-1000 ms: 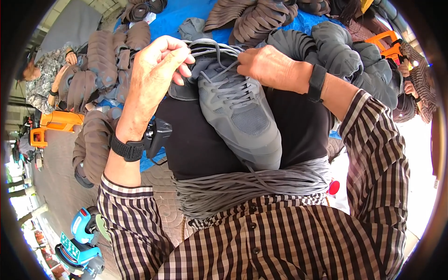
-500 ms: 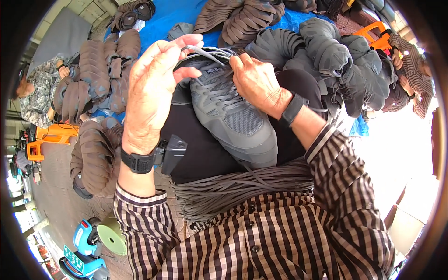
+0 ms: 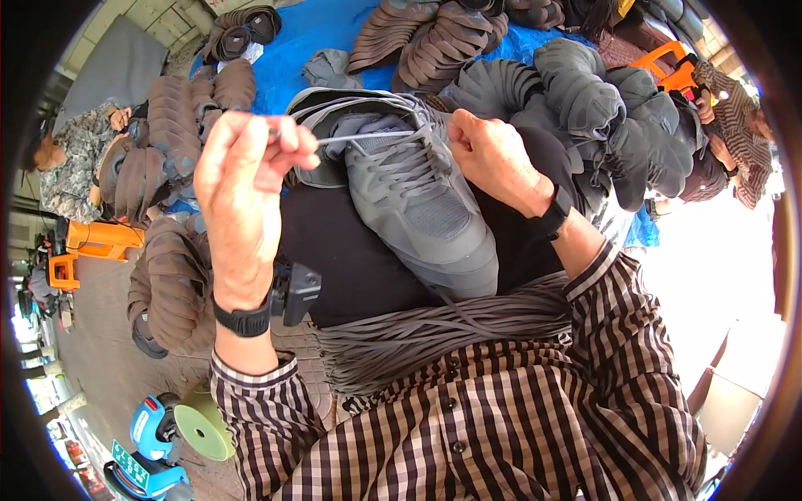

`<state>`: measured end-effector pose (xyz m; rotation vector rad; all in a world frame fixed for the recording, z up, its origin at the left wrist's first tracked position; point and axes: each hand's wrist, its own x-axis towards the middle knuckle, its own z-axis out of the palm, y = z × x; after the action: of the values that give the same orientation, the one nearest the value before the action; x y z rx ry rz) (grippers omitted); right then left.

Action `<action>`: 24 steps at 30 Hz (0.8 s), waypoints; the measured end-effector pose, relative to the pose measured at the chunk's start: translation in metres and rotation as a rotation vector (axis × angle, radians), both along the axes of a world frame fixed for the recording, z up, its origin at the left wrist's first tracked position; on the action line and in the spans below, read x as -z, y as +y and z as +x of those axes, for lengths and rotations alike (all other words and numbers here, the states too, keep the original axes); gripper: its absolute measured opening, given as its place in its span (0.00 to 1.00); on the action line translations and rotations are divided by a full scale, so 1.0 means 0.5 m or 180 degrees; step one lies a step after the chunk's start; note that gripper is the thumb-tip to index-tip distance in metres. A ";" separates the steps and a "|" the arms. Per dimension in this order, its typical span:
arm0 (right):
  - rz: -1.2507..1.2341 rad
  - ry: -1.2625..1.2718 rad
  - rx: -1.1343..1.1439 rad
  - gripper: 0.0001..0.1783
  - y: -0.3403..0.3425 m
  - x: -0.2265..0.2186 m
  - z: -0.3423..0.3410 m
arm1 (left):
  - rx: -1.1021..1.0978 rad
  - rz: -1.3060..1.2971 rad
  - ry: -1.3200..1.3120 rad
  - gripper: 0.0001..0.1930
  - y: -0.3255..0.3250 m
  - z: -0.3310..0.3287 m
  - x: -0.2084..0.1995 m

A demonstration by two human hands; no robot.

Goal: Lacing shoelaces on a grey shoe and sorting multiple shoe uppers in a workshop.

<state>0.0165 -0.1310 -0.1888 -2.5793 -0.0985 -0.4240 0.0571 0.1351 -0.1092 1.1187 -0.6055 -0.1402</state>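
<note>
A grey shoe upper (image 3: 393, 225) lies across my dark-clad lap, toe toward me, its laces criss-crossed over the tongue. My left hand (image 3: 246, 179) is closed, pinching a grey shoelace (image 3: 363, 137) that runs taut from its fingertips to the top of the lacing. On the other side of the opening, my right hand (image 3: 497, 159) is closed beside the collar; its curled fingers seem to grip the lace's other end, mostly hidden. Behind the shoe, a second grey upper (image 3: 322, 174) partly shows. A thick bundle of grey laces (image 3: 434, 338) lies across my lap.
Stacks of brown uppers (image 3: 171, 280) stand at left, grey uppers (image 3: 576, 92) at right, over a blue tarp (image 3: 288, 50). Orange stools (image 3: 104, 240), a pale green spool (image 3: 205, 426) and a blue device (image 3: 150, 427) are around. Other people sit at both sides.
My hands have drawn apart, the left moving left and down, the right moving right. The lace loops between them have become one taut strand.
</note>
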 end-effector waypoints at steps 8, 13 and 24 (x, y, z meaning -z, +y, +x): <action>-0.0244 -0.0521 -0.1178 0.12 -0.023 -0.003 0.068 | -0.0325 0.0194 -0.0135 0.09 -0.010 -0.001 -0.023; -0.0415 -0.0457 -0.1754 0.06 -0.032 -0.007 0.134 | -0.0634 0.0889 -0.0862 0.09 -0.062 0.054 -0.056; 0.1633 0.1414 -0.2228 0.06 -0.059 -0.191 0.147 | -0.1079 0.1622 -0.1167 0.10 -0.039 0.087 -0.064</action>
<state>0.0900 -0.1605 -0.0932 -1.9103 -0.6181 0.3431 0.1007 0.1156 -0.0772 1.7467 -0.7143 0.2219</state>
